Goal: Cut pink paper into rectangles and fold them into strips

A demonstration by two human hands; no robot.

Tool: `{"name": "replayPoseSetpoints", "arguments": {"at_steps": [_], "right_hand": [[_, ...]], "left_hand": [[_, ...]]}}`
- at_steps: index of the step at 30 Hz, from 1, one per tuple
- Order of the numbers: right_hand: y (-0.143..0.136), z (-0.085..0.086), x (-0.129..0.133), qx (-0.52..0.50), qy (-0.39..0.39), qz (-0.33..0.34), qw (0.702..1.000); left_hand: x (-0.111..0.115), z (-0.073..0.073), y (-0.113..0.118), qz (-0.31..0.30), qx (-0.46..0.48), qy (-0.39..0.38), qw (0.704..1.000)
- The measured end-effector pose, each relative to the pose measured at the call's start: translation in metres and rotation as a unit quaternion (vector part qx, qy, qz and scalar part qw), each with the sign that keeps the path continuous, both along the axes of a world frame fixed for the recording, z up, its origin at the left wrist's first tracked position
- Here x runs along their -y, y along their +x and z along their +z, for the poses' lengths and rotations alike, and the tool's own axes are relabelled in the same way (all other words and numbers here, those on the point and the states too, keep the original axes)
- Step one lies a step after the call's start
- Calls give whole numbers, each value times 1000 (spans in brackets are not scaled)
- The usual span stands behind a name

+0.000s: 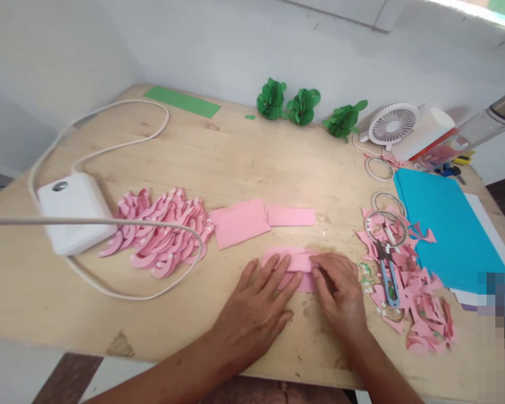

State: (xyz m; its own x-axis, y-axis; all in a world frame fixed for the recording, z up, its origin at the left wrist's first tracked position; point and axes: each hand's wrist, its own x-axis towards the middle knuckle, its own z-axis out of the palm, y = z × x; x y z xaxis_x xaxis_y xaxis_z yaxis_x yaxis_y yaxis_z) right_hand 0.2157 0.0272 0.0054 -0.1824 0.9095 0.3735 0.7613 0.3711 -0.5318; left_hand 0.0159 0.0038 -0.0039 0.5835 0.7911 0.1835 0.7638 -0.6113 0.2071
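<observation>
At the far left of the wooden table (235, 157), one white device (78, 210) is seen, crossed by white cable (8, 221). Beside it, curled pink pieces (168, 235) are heaped, too overlapped to be counted. Behind them, one green strip (182, 101) is laid flat. Next, one pink stack (241, 224) is set touching or just beside one narrow pink strip (292, 216).

In front of these, the pink paper (301, 262) is placed near the table's front edge, between the hands. The left hand (255, 308) is spread palm down, its fingertips pressed on the paper; nothing is gripped by it. The paper is seen as a plain, pale pink band folded over a darker pink layer. Toward the back wall, three ruffled green clusters (270, 100) are lined up.

The paper's right end is pinched between thumb and forefinger of the right hand (340, 292). Farther right, three rings (379, 168), one blue-handled cutter (390, 283) and one white fan (392, 124) are found, then uncounted pink scraps (418, 292), blue sheets (450, 230) and one clear bottle (473, 137).
</observation>
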Motion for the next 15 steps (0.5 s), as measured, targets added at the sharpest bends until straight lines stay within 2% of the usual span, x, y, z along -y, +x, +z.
{"name": "replayPoseSetpoints", "arguments": {"at_steps": [15], "right_hand": [[-1, -1, 0, 3, 2, -1, 1000]], "left_hand": [[-2, 0, 1, 2, 6, 1, 1000]]}}
